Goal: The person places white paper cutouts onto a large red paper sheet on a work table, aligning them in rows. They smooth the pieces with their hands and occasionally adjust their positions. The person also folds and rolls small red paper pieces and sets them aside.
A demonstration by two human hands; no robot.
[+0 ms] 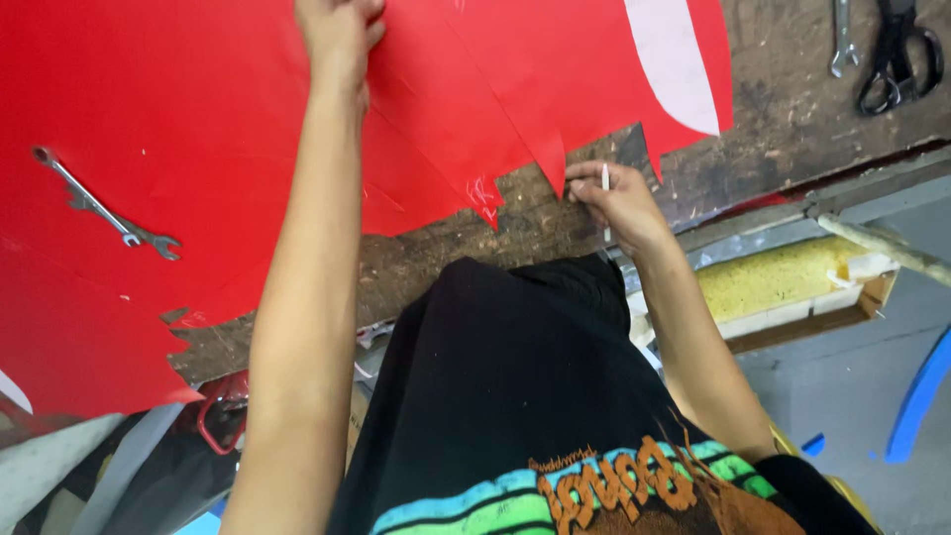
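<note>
Head view, looking down over a black shirt with a coloured print.

Large red sheet of thin glossy material point(198, 109) lies spread over a dark, worn wooden worktop point(783, 109), covering most of its left and middle. The sheet's near edge is cut into jagged points; one sharp point hangs down at centre, just beside the right hand. A pale, curved strip point(674, 59) shows on the sheet near its upper right corner.

Left hand point(339, 35) is stretched far forward at the top of the frame, fingers curled shut and pressing or pinching the red sheet; whether it grips a fold or only holds it flat cannot be told.

Right hand point(614, 198) sits at the near edge of the worktop, fingers closed around a slim white stick-like tool point(605, 178), held upright, its tip near the sheet's cut edge. What kind of tool it is cannot be told.

A small silver open-ended spanner point(104, 210) lies on the red sheet at left, well apart from both hands. Black-handled scissors point(899, 54) and a second metal tool point(842, 40) lie on bare worktop at upper right. Below the worktop's edge at right, a yellow foam block point(773, 282) sits in a shallow tray.
</note>
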